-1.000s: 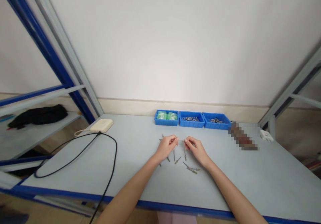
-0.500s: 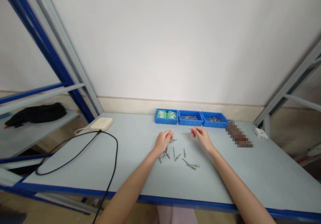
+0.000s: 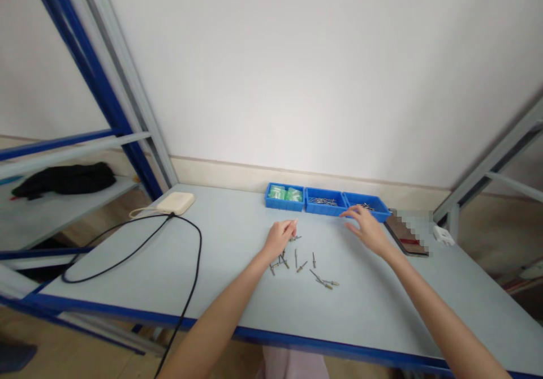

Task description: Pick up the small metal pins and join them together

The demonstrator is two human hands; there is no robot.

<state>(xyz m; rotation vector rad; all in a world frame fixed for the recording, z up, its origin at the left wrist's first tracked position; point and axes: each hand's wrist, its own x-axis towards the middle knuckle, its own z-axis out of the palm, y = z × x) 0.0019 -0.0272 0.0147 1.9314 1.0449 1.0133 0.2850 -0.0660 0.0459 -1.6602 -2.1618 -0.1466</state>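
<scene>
My left hand [image 3: 281, 237] is closed in a pinch just above the table, and what its fingers hold, if anything, is hidden. A blind rivet lies partly under its fingertips. Several loose blind rivets [image 3: 301, 267] with thin grey stems are scattered on the table nearer to me. My right hand [image 3: 365, 231] is open with its fingers apart, at the front of the right blue bin [image 3: 379, 215], and nothing shows in it. Thin metal pieces lie in that bin, partly covered by the hand. The middle blue bin [image 3: 326, 210] holds more thin metal pins.
The left blue bin [image 3: 285, 204] contains green-and-white packets. A cream box [image 3: 176, 203] and a looped black cable [image 3: 199, 254] lie at the left of the grey table [image 3: 237, 220]. A dark flat device [image 3: 401, 237] and a white plug [image 3: 443, 235] are at the right.
My right hand has moved right to the right bin, its fingers spreading from a pinch on a small piece. My left hand stays beside the rivets. The view has shifted slightly.
</scene>
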